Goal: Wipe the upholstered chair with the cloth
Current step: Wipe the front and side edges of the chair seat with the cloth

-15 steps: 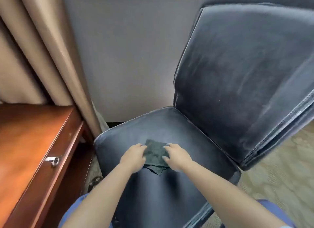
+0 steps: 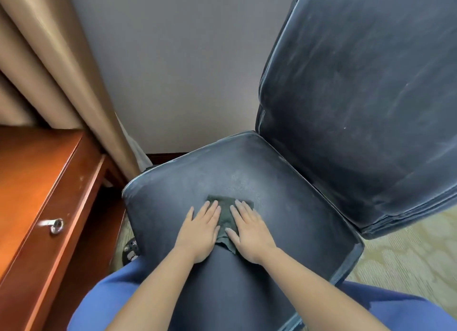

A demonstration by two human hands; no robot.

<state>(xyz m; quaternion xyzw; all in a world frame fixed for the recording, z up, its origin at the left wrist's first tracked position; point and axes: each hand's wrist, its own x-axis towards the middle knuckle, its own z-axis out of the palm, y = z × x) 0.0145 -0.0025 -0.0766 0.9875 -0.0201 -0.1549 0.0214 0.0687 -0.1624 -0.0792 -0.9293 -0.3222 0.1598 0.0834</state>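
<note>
Both hands flat on the seat of the upholstered chair (image 2: 284,182), side by side. Left hand (image 2: 199,232): fingers straight and together, laid palm-down, fingertips and inner edge resting on the cloth (image 2: 226,213). Right hand (image 2: 249,232): fingers extended, slightly spread, pressing the cloth's right half; thumb lies across its lower part. Neither hand curls round or pinches anything. Cloth dark green, crumpled, flat on mid-seat between and under the two hands, one ragged corner showing below the thumbs. Wooden desk (image 2: 32,182) stands to the left, curtain (image 2: 61,71) behind it.
</note>
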